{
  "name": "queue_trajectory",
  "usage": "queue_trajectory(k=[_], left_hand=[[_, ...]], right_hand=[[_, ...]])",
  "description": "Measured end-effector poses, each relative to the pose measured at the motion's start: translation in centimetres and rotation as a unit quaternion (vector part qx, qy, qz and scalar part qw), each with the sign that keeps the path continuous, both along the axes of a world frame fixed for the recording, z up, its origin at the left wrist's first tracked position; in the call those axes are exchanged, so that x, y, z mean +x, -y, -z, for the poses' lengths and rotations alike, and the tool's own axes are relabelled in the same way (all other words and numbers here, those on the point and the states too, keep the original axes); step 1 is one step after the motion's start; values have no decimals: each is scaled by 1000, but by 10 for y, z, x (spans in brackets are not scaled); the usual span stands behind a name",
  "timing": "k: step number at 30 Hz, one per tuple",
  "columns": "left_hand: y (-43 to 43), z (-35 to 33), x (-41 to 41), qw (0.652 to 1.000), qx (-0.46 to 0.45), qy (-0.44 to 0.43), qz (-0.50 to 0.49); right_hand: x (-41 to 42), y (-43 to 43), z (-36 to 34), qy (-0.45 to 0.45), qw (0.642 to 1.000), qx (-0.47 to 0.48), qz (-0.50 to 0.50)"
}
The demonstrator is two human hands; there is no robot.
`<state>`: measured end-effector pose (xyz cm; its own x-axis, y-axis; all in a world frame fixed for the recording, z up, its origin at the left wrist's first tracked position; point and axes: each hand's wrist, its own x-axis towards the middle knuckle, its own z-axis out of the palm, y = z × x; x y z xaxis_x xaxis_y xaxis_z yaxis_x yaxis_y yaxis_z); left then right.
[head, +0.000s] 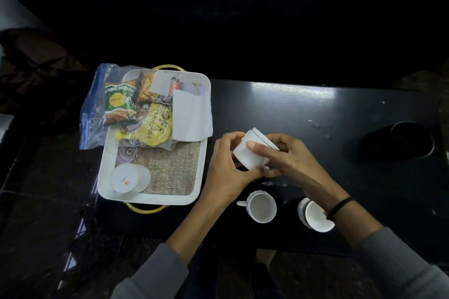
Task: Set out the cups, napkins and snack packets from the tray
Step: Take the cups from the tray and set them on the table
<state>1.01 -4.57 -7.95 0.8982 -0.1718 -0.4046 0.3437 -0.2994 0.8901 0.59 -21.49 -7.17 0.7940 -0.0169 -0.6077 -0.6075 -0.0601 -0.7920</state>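
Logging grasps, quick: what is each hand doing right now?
Left hand: grips the white cup.
Right hand: grips the same cup, thumb across its side.

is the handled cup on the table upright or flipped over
Upright: the cup stands on the table, its open mouth facing up, empty inside.

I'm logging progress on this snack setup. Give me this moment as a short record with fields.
held: white cup, tilted, gripped by left hand and right hand
on table: handled cup, patterned cup, both upright
in tray: upturned cup, napkin, bagged snack packets
status: tray not yet emptied
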Motion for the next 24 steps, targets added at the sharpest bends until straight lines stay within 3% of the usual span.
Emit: queue_trajectory(k=[5,9,16,24], left_hand=[[0,2,-1,999,2,14,42],[-1,8,7,998,-22,7,66],[-7,14,25,991,79,66,88],[-3,35,13,999,38,4,14]], right_hand=[[6,15,-3,59,990,-103,-83],[7,23,-7,124,958,-199,-165],[13,35,-1,196,889,-275,-308],[0,35,20,167,918,-258,-249]])
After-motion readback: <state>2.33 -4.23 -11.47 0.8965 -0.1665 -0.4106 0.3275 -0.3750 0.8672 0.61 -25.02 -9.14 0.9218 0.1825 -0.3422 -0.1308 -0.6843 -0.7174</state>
